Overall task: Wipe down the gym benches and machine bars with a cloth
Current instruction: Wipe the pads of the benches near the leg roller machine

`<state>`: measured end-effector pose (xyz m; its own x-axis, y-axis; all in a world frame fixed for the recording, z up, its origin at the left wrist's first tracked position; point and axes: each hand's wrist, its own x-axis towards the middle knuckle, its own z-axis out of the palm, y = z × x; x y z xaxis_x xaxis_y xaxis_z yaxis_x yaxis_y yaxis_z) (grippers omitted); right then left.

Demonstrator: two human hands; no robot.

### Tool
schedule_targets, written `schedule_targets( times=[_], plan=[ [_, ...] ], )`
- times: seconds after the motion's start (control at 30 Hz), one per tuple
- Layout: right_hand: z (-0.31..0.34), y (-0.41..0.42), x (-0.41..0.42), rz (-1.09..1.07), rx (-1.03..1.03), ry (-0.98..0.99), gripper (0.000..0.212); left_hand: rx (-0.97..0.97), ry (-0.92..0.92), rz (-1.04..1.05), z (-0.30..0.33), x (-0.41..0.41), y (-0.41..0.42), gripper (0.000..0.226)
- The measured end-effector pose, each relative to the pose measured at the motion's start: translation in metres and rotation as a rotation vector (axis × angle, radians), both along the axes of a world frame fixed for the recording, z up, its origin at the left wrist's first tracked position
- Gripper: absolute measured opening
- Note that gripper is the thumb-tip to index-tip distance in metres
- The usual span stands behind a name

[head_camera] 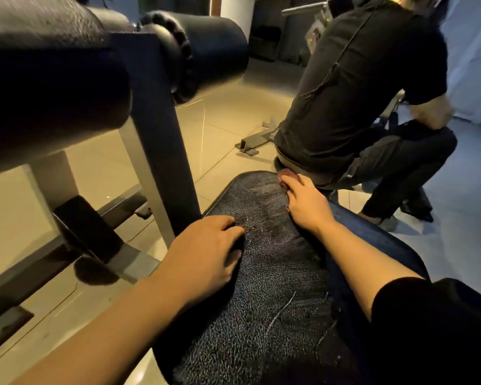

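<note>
Right hand (303, 204) pressed a reddish cloth (285, 173) on the cracked bench pad (270, 273), fingers curled over it; left hand (206, 257) rested open on the pad edge.

Black all over the bench pad (264, 287), and its surface is crazed with fine pale cracks, a silvery net across the dark vinyl. A reddish-pink cloth (285, 176) peeks out at the far end. The roller pads (211, 48) up top are glossy black with a pebbled grain, on a dull grey steel frame (161, 151). The floor (228, 118) is beige tile with thin dark grout lines. The other person's shirt (358, 87) and trousers: black throughout.
</note>
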<state>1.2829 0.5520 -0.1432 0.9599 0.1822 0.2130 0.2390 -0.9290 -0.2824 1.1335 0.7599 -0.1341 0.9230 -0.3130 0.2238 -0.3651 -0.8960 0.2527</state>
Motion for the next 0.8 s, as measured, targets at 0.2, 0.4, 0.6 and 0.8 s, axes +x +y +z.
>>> schedule_targets(
  times=[0.2,0.4,0.6,0.8],
  plan=[
    [0.008,0.058,0.019,0.118,-0.04,0.025,0.042,0.016,0.045,0.04,0.004,-0.007,0.021,0.045],
    [0.008,0.092,-0.009,0.271,-0.049,0.06,0.043,0.054,0.055,0.038,0.004,-0.013,0.025,0.049],
    [0.008,0.097,-0.058,0.391,-0.018,0.047,0.041,0.077,0.038,0.052,0.008,-0.018,0.015,0.042],
    [0.0,0.034,-0.092,0.353,-0.02,0.083,0.042,0.084,0.036,0.022,0.005,-0.037,0.003,0.043]
  ],
)
